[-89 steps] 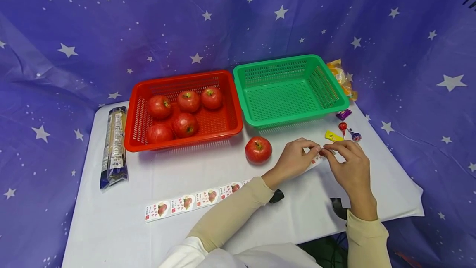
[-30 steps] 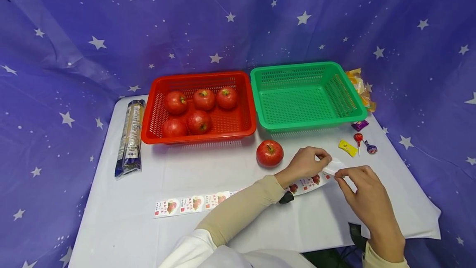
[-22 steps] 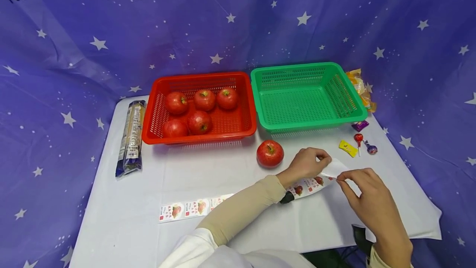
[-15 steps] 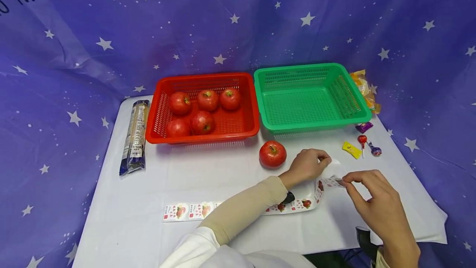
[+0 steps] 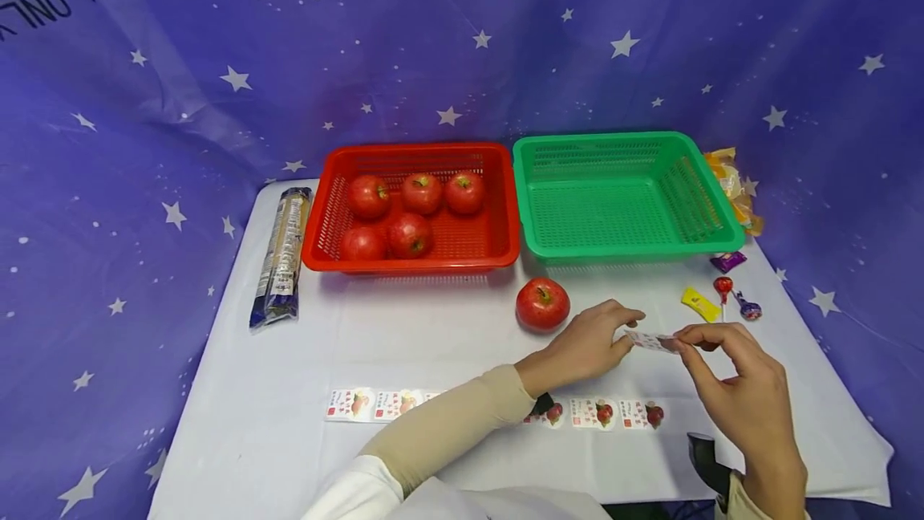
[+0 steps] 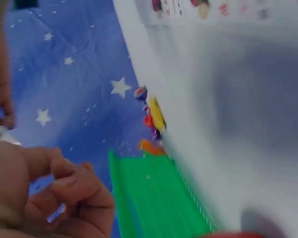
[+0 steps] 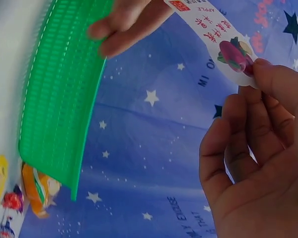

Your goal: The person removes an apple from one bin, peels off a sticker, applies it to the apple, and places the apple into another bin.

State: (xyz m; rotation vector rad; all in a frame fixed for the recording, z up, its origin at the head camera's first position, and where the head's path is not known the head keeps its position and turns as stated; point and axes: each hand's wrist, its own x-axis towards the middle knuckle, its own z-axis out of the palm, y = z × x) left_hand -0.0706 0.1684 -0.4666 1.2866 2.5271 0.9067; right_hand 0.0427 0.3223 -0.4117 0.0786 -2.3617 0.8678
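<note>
Just beyond the right hand lie a yellow-wrapped candy, a red lollipop and a dark-blue lollipop. Farther past it are a purple-wrapped candy and an orange packet. Well left of the left hand lies a long packet. A starry curtain hangs beyond both.

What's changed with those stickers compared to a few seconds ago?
The right hand now pinches one sticker, free of the strip. The left hand has let go of the strip, whose raised end has dropped flat onto the table. The lone apple, the red basket with its apples and the green basket stayed put.
</note>
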